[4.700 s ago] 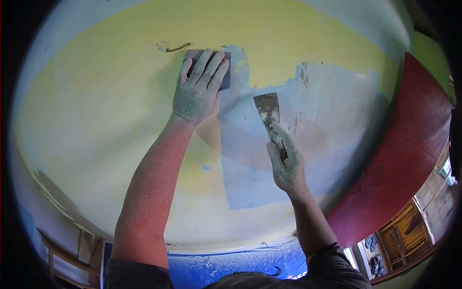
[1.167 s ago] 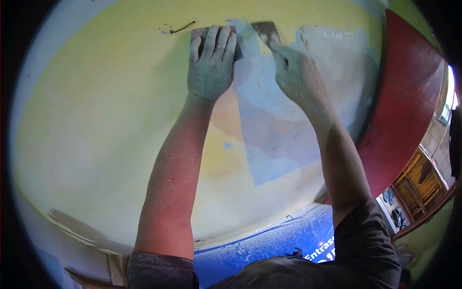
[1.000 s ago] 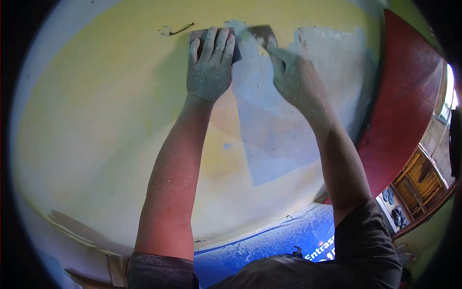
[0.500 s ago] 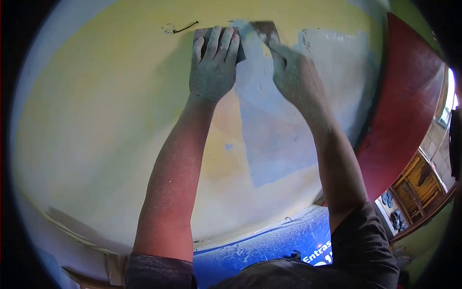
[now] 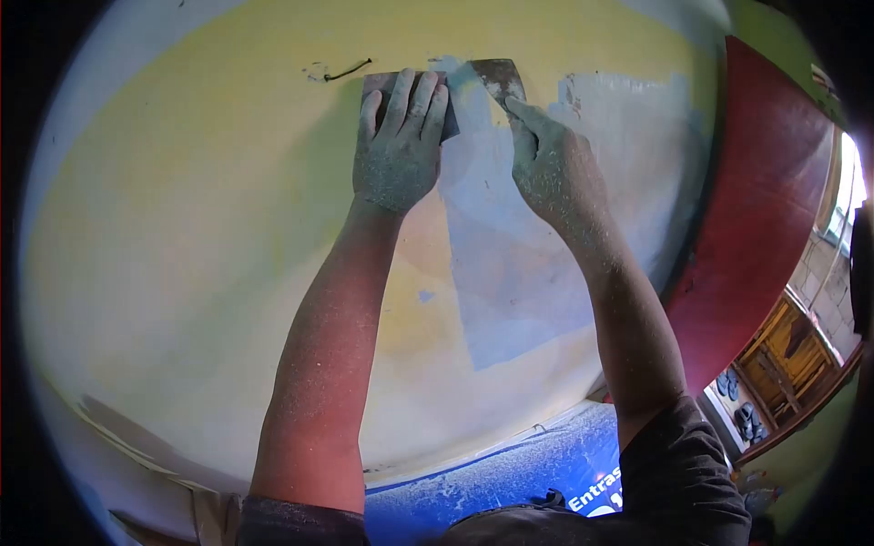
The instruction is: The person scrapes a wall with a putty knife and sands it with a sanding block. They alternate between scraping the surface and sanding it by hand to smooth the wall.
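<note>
My left hand (image 5: pixel 398 159) lies over a dark, flat square sheet (image 5: pixel 451 123) that looks like sandpaper, holding it against the wall. Four fingers stretch across its face; the thumb is hidden. Beside it, my right hand (image 5: pixel 552 164) grips a putty knife (image 5: pixel 497 78) with the index finger extended towards its worn, paint-marked blade. The blade points up and left and appears to touch the wall (image 5: pixel 209 227). Most of the handle is hidden in the fist. Pale dust coats both hands and forearms. Around the blade, the yellow paint gives way to a bluish-grey patch (image 5: pixel 510 273).
A short black wire (image 5: pixel 348 70) sticks out of the wall at upper left. To the right stands a red panel (image 5: pixel 756 200); beyond it are a wooden door (image 5: pixel 783 355) and shoes (image 5: pixel 749 423). Below, a blue printed banner (image 5: pixel 492 482) is covered in dust.
The view has tilted slightly upward, so the wall and hands sit lower in the picture. The putty knife, blurred before, now looks sharp. Both hands keep their holds.
</note>
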Motion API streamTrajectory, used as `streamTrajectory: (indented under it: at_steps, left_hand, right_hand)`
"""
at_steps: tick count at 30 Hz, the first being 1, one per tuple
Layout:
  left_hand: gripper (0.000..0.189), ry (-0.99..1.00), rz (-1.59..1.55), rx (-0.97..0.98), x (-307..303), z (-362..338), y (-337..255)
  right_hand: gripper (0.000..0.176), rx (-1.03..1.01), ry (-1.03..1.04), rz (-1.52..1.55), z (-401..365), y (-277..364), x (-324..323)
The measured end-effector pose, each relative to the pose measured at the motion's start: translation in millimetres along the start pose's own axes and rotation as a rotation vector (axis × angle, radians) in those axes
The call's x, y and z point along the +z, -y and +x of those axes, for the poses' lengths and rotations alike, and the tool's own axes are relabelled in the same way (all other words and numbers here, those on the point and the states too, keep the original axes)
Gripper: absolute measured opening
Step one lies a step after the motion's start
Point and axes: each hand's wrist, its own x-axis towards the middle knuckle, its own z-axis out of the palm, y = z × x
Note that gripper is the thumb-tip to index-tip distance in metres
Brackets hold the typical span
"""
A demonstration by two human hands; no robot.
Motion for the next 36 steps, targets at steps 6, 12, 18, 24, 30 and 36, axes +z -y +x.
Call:
streamTrajectory:
  at_steps: [6,12,18,24,30,36]
  left_hand:
    - [0.076,0.028,-0.006,-0.029,0.2,-0.8,-1.5]
    - [0.076,0.021,0.021,-0.034,1.9,-1.1,-1.0]
    - [0.070,0.020,-0.013,-0.025,-1.3,-0.5,-2.5]
    - [0.057,0.006,-0.012,-0.008,-4.5,0.8,-1.6]
    - [0.084,0.033,0.023,-0.031,-3.7,0.0,-3.3]
    - [0.085,0.063,0.039,-0.021,-8.9,1.2,-4.8]
  right_hand:
    - [0.047,-0.303,-0.159,0.199,-113.7,-88.3,52.9]
    - [0.045,0.187,0.146,0.046,-355.0,-149.8,85.6]
    - [0.029,0.308,0.048,0.326,-348.1,-124.9,69.8]
    - [0.034,0.492,0.224,0.347,-341.3,-148.8,87.7]
    - [0.042,0.599,0.495,0.359,-390.7,-142.8,37.4]
    - [0.047,0.667,0.628,0.394,-435.7,-199.1,-15.7]
